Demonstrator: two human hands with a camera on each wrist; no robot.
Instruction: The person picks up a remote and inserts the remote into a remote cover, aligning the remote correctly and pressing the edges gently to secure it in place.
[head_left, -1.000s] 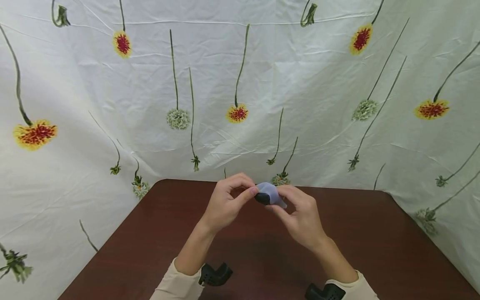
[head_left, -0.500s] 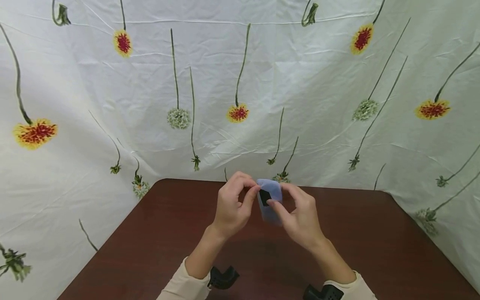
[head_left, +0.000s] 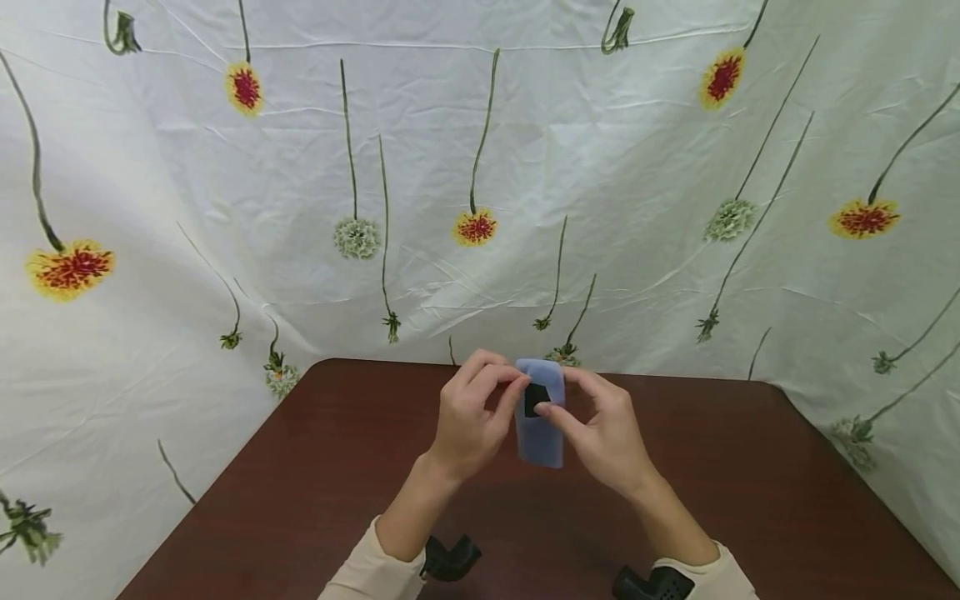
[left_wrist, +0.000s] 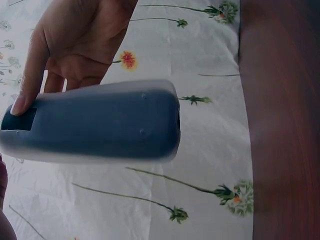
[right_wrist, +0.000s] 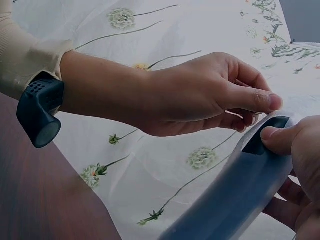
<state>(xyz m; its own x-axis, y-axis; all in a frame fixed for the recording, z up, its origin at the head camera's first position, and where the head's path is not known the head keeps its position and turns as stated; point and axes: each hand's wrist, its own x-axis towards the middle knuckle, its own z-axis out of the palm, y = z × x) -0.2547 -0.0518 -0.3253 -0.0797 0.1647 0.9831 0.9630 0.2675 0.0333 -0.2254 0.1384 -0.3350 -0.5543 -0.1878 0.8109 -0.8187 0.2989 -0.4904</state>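
Note:
A dark, remote-control-shaped device (head_left: 534, 398) sits inside a translucent bluish sleeve cover (head_left: 542, 444), held up above the table. Its black surface shows through a cutout near the upper end. My right hand (head_left: 609, 423) grips it from the right, thumb on the dark surface at the cutout, fingers behind. From the left, my left hand (head_left: 477, 410) pinches the cover's upper edge between thumb and index finger, as the right wrist view also shows. In the left wrist view the long side of the cover (left_wrist: 100, 122) faces the camera, with an opening at its far end.
A dark reddish-brown table (head_left: 300, 483) lies beneath both hands. Behind and beside it hangs a white cloth (head_left: 420, 150) printed with flowers. Each wrist carries a black camera mount (head_left: 452, 558) near the cream sleeve cuff.
The covered device has swung from nearly end-on to upright, so its length now hangs below my fingers. My left hand has shifted slightly right along the upper edge.

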